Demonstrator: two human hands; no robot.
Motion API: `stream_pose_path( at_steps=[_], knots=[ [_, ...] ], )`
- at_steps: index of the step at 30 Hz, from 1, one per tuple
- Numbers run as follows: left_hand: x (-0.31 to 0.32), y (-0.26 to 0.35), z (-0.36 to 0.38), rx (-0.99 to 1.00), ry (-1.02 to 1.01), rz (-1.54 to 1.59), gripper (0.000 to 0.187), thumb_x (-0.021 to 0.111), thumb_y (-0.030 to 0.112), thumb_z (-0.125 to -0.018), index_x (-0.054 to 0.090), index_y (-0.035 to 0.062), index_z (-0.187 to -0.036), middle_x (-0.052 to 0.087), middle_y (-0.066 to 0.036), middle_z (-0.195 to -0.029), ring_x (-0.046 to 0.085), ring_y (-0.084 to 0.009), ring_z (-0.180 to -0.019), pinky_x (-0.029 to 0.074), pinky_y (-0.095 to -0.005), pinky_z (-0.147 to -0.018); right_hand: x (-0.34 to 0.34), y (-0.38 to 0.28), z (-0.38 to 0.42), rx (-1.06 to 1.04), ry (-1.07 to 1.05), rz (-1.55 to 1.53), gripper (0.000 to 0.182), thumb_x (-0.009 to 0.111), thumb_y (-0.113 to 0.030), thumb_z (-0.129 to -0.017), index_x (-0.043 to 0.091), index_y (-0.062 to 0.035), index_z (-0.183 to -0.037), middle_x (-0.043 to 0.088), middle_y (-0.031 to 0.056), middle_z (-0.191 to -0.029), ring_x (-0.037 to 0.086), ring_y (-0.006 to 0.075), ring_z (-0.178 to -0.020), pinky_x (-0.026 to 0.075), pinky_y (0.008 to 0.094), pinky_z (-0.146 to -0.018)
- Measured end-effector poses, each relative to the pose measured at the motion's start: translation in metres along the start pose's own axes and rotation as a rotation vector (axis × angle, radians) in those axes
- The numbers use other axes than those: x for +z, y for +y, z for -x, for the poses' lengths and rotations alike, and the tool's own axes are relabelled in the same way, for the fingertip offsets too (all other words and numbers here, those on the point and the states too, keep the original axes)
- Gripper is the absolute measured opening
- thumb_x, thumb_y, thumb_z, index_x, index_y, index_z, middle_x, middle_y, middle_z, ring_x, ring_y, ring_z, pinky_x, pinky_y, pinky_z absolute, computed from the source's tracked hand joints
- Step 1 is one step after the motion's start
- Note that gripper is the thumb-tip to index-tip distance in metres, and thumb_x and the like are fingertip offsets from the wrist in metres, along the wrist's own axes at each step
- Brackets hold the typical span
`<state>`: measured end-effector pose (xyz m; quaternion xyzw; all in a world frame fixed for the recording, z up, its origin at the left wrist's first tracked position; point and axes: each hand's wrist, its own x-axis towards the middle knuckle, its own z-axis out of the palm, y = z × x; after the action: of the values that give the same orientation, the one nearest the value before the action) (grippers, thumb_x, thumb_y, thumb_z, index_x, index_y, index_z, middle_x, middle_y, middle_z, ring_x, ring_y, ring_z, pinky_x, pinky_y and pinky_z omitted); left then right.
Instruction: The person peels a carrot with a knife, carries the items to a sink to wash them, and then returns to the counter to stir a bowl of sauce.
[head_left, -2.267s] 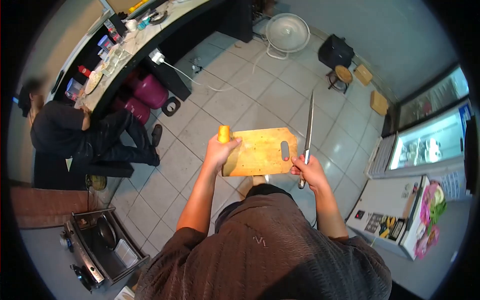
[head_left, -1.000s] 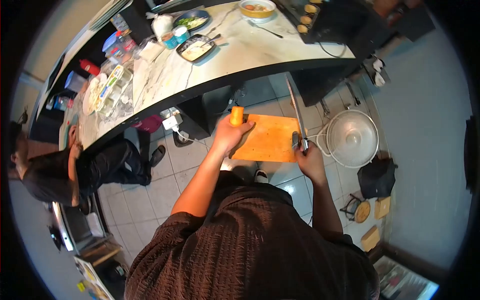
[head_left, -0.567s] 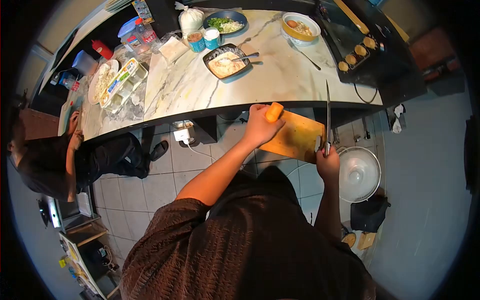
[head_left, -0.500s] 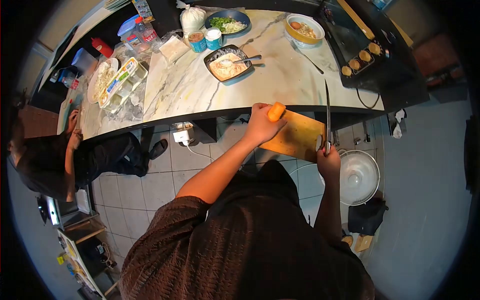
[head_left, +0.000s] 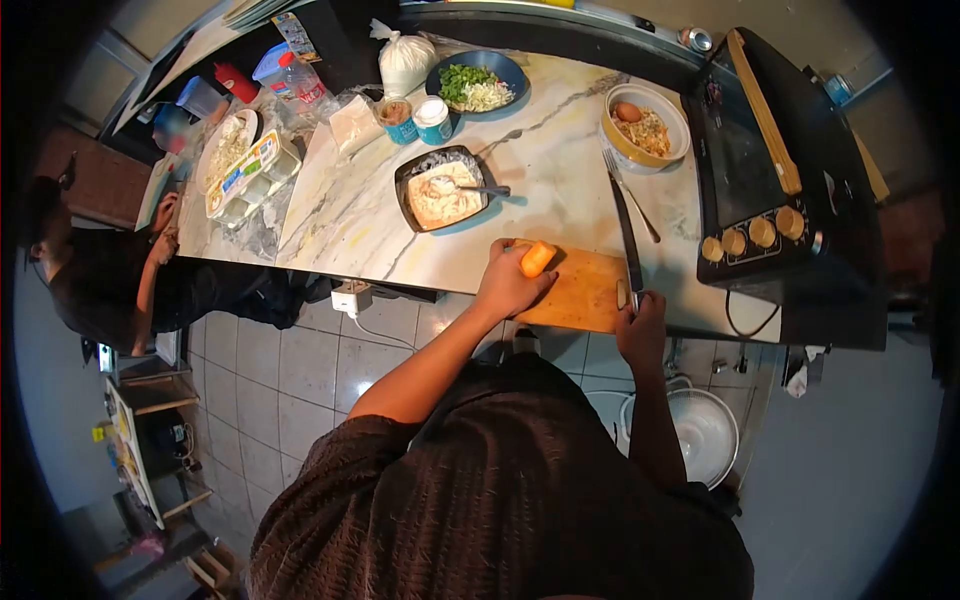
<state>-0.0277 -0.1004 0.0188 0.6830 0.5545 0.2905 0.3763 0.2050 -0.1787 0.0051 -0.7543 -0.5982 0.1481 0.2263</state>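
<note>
The left hand [head_left: 507,285] is gripping the left edge of the board [head_left: 582,290], with its fingers curled around a carrot [head_left: 537,259] and pinning it against the board's top corner. The right hand [head_left: 641,325] is holding the board's right end, its fingers closed on the handle of a knife [head_left: 627,238] at the same time. The knife's blade is pointing away from the person, across the counter [head_left: 560,175]. The board is lying at the near edge of the counter, partly overhanging it. Just beyond the blade, a fork [head_left: 630,195] is lying beside a yellow bowl [head_left: 646,124] of food. To the right, an oven [head_left: 775,170] is standing on the counter. To the left of the board, a dark tray [head_left: 441,190] of pale mixture is sitting with a spoon in it. Another person [head_left: 100,275] is sitting at the far left end of the counter.
</note>
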Motion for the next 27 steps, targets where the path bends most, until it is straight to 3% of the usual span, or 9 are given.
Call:
stream_pose_path(
  at_steps=[10, 18, 24, 27],
  knots=[
    [0.018, -0.011, -0.024, -0.085, 0.110, -0.070, 0.037, 0.072, 0.029, -0.072, 0.065, 0.0063, -0.101, 0.063, -0.019, -0.101, 0.042, -0.0402, -0.117, 0.040, -0.0423, -0.095, 0.017, 0.013, -0.045, -0.102, -0.023, -0.093, 0.026, 0.057, -0.010, -0.081, 0.048, 0.0051, -0.099, 0.044, 0.0235, -0.113, 0.054, 0.0434, -0.093, 0.047, 0.0467, -0.078],
    [0.033, 0.001, -0.043, -0.170, 0.172, -0.083, 0.041, 0.072, 0.032, -0.071, 0.066, 0.0071, -0.103, 0.055, -0.023, -0.115, 0.036, -0.0421, -0.120, 0.032, -0.0466, -0.099, 0.013, 0.020, -0.070, -0.173, -0.035, -0.026, 0.026, 0.059, -0.012, -0.082, 0.049, 0.0043, -0.099, 0.044, 0.0234, -0.113, 0.056, 0.0430, -0.089, 0.047, 0.0468, -0.075],
    [0.050, -0.010, -0.060, -0.137, 0.260, -0.100, 0.044, 0.073, 0.032, -0.070, 0.065, 0.0071, -0.105, 0.048, -0.030, -0.122, 0.037, -0.0432, -0.117, 0.030, -0.0465, -0.100, 0.006, 0.012, -0.086, -0.144, -0.076, 0.011, 0.025, 0.060, -0.014, -0.082, 0.050, 0.0045, -0.096, 0.046, 0.0240, -0.107, 0.057, 0.0428, -0.084, 0.048, 0.0468, -0.073],
    [0.054, -0.017, -0.068, -0.154, 0.291, -0.176, 0.046, 0.074, 0.034, -0.071, 0.065, 0.0076, -0.107, 0.047, -0.027, -0.126, 0.039, -0.0420, -0.118, 0.031, -0.0456, -0.101, 0.004, 0.008, -0.092, -0.152, -0.106, 0.029, 0.026, 0.060, -0.016, -0.083, 0.050, 0.0042, -0.096, 0.045, 0.0244, -0.107, 0.058, 0.0430, -0.078, 0.049, 0.0470, -0.071]
  ],
)
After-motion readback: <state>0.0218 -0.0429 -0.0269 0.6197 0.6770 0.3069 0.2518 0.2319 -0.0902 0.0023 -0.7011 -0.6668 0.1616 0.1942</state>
